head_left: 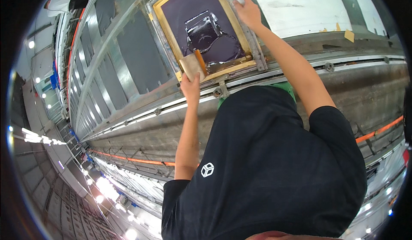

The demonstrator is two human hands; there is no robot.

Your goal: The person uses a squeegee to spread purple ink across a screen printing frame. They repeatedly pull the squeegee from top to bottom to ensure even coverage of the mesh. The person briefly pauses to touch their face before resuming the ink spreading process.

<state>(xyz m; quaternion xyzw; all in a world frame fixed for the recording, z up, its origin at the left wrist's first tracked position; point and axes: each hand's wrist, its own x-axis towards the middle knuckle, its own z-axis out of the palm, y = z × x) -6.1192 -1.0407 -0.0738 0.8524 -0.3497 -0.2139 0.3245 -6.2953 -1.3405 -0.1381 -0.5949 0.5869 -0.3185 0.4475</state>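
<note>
A screen-printing frame [229, 18] with yellowish edges and a dark purple mesh lies in front of me, set in a grey metal carriage. Glossy dark ink [224, 47] pools over the nearer part of the mesh. At the frame's near left corner my left hand [191, 84] is closed on a squeegee [192, 65] with a pale handle and an orange blade. The blade stands over the ink's edge. My right hand [249, 13] is closed round a small white knob [239, 0] at the carriage's right side; its fingers are partly hidden.
A long printing table with dark grey panels [139, 47] stretches to the left, and white panels [296, 8] lie to the right. A metal rail [315, 67] runs along the near edge. Yellow tape [349, 36] sticks near it. Another person [64, 3] stands far left.
</note>
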